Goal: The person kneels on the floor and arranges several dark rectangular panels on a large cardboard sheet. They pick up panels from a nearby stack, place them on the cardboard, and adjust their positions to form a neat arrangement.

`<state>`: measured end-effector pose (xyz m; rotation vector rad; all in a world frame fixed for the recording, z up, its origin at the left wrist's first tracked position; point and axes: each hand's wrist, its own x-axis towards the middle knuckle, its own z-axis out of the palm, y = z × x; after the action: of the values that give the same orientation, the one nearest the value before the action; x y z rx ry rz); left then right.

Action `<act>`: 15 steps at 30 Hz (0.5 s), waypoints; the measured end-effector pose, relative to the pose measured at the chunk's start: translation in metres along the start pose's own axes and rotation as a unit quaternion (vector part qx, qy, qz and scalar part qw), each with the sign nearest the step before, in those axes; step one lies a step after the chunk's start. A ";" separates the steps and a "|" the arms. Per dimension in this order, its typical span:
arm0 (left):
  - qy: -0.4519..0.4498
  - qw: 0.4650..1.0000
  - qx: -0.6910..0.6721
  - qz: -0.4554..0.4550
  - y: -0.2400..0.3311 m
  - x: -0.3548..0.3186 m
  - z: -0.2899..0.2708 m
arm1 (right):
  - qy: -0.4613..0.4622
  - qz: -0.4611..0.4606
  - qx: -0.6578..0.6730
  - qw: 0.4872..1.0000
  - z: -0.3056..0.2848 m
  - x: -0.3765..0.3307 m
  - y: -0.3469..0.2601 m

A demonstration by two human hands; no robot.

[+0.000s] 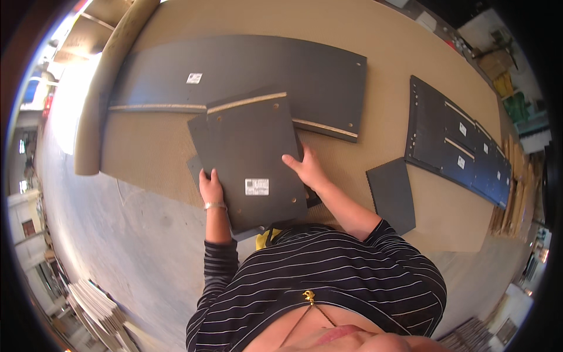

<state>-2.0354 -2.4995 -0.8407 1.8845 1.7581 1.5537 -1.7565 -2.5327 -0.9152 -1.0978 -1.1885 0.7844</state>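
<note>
Between my two hands is a dark grey furniture panel (252,146) with a white label near its lower end and round holes by its corners. Its far edge shows a bare, pale strip. My left hand (212,188) grips the panel's left edge, the fingertips on top. My right hand (308,168) holds the right edge, the thumb on the upper face and the other fingers partly hidden. Other dark panel corners stick out underneath at the left; how many pieces lie there I cannot tell. Behind it lies a long dark panel (234,64), partly covered by the held one.
Ribbed brown cardboard (387,53) covers the work surface, with a cardboard roll (105,100) along the left. A small dark panel (392,193) lies right of my right arm. Several labelled dark panels (440,126) rest farther right. Stacked boards (97,308) stand at the lower left.
</note>
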 end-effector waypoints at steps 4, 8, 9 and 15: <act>-0.156 0.984 0.085 0.000 0.061 0.080 0.072 | 0.180 0.010 -0.071 0.981 -0.047 0.009 -0.028; -0.228 0.971 0.024 0.069 0.091 0.114 0.150 | 0.239 0.102 -0.083 0.962 -0.082 0.014 -0.033; -0.233 0.969 0.009 0.085 0.095 0.117 0.165 | 0.248 0.084 -0.070 0.963 -0.087 0.014 -0.033; -0.276 0.899 0.288 0.180 0.126 0.195 0.163 | 0.307 0.134 -0.234 0.913 -0.060 0.071 -0.068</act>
<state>-1.8761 -2.2991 -0.7188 2.6909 1.7611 0.4388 -1.6865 -2.5027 -0.8283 -1.7742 -0.6976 0.2996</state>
